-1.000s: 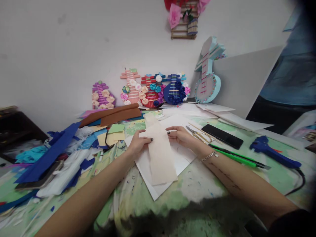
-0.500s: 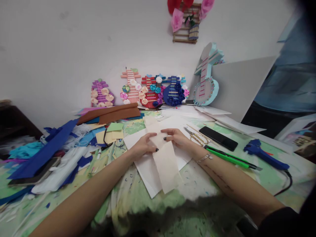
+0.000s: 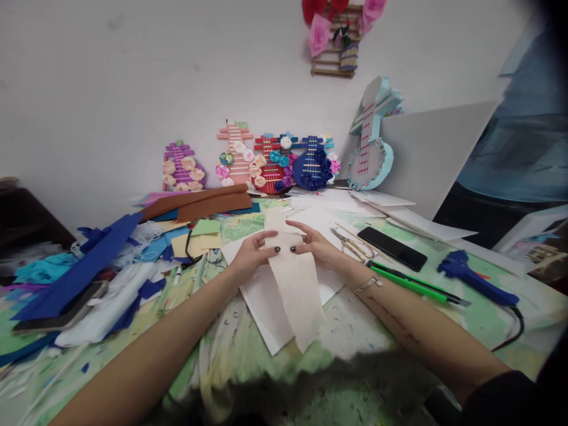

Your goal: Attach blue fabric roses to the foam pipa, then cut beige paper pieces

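Observation:
A long cream strip of crepe paper (image 3: pixel 298 290) runs away from me, over a white sheet (image 3: pixel 261 302) on the table. My left hand (image 3: pixel 254 255) pinches the strip's left edge, thumb on top and fingers behind. At the opposite edge my right hand (image 3: pixel 317 247) grips it the same way, its index finger stretched out over the strip. Between the hands the paper bends, and its near end curls toward me past the white sheet's corner. The far end (image 3: pixel 274 219) lies toward the back of the table.
To the right lie gold-handled scissors (image 3: pixel 352 244), a black phone (image 3: pixel 393 248), a green utility knife (image 3: pixel 412 283) and a blue glue gun (image 3: pixel 477 277). Coloured paper scraps (image 3: pixel 89 266) crowd the left. Several flower-decorated model lutes (image 3: pixel 268 163) lean on the wall.
Both hands have shifted along the strip, and its near end now reaches closer to me and curls more. The view has tilted slightly. The tools stay put.

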Available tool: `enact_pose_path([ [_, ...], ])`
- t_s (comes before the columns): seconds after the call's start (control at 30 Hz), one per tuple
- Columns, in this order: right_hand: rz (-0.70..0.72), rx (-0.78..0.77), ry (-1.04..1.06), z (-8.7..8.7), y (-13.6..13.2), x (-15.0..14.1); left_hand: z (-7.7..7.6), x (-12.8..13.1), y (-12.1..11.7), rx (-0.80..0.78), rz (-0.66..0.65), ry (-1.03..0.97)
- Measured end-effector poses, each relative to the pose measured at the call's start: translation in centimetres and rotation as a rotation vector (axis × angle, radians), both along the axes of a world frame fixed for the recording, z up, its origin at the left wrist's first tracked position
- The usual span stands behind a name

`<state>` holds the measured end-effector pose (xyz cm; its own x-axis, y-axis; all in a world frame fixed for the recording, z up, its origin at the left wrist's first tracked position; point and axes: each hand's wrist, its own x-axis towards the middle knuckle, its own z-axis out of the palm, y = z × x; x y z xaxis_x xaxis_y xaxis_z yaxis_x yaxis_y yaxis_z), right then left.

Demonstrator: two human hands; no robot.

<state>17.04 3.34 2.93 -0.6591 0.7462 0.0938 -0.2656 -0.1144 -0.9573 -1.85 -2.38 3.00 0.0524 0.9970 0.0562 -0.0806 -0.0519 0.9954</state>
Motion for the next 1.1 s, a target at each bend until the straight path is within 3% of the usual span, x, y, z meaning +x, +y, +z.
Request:
enact_pose_path([
  [0.37, -0.212, -0.04, -0.012, -1.2, 1.1, -0.3, -0.1, -0.7, 0.8, 0.009, 0.117, 0.027],
  [0.67, -0.081, -0.077, -0.191, -1.4, 0.3, -0.7, -0.4, -1.7, 1.6, 0.012, 0.18, -0.055],
  [0.87, -0.19, -0.052, -0.167, -2.0, 0.7, -0.9, -0.3, -0.4, 0.5, 0.004, 0.037, -0.135],
  [1.1, -0.272, -0.045, -0.138, -1.7, 0.9, -0.7, -0.9, 0.7, 0.0, 0.014, -0.064, -0.051],
])
